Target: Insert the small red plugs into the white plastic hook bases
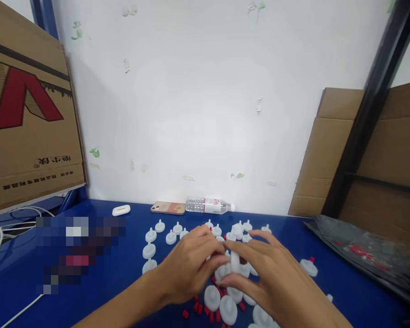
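My right hand (pixel 264 271) grips a white plastic disc (pixel 235 263) by its rim, between thumb and fingers, with the disc turned on edge. Close against it, my left hand (pixel 194 264) is closed in a pinch at the disc's face; whatever sits in those fingertips is hidden. Beneath both hands lie several more white discs with short spouts, such as one disc (pixel 212 298) near the front. Small red caps (pixel 208 313) are scattered among them. At the right, a separate disc (pixel 309 267) has a red cap on its spout.
Along the wall lie a clear bottle (pixel 205 205) and a phone (pixel 168 207), with a white case (pixel 121 210) to their left. A dark plastic bag (pixel 365 255) with red caps is at the right. Cardboard boxes (pixel 30 150) flank the blue table (pixel 123 282). A white cable (pixel 22 311) runs at left.
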The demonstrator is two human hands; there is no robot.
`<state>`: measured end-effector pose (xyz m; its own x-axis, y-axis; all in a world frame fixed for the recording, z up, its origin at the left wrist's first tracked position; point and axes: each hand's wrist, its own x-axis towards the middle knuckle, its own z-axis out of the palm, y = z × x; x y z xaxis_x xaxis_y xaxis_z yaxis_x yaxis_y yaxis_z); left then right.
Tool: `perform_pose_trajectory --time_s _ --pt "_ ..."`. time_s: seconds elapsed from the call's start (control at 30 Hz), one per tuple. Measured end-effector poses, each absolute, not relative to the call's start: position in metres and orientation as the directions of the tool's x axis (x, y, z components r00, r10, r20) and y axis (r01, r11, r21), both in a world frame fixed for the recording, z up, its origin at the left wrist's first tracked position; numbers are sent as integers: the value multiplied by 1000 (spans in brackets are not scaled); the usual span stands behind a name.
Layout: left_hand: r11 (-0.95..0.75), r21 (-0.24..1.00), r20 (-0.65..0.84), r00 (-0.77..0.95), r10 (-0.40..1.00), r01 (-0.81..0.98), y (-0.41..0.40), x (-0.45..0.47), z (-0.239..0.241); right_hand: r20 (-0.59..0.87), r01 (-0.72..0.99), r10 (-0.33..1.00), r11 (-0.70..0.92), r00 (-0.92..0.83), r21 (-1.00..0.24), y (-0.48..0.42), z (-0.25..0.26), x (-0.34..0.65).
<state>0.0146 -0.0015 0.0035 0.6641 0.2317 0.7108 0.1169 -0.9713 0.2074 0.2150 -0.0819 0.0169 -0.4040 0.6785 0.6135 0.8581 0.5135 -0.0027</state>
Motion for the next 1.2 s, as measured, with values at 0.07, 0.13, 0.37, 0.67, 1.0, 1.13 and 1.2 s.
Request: perform_pose_trajectory --time_s 0.07,0.13,0.37,0.67,1.0,1.13,1.2 --pt "-965 215 726 637 259 147 8 11 5 608 870 701 492 -373 -34 -82 17 216" --pt "-948 206 706 635 315 241 20 5 8 596 876 719 480 -357 -55 -82 19 217" --pt "-867 41 510 736 445 496 53 -17 19 593 845 708 528 -383 -85 -85 26 214" --pt "-622 -94 261 623 738 777 69 -43 4 580 841 715 533 -391 -91 -86 29 212" --pt "-615 -74 287 607 741 785 62 -30 8 593 840 705 536 -389 -86 -87 28 212" --pt "-720 -46 334 690 642 692 54 -12 1 600 839 699 538 -390 -82 -86 28 212" --pt "-773 -24 323 737 594 634 49 -4 -5 594 840 703 537 -391 -82 -86 28 212"
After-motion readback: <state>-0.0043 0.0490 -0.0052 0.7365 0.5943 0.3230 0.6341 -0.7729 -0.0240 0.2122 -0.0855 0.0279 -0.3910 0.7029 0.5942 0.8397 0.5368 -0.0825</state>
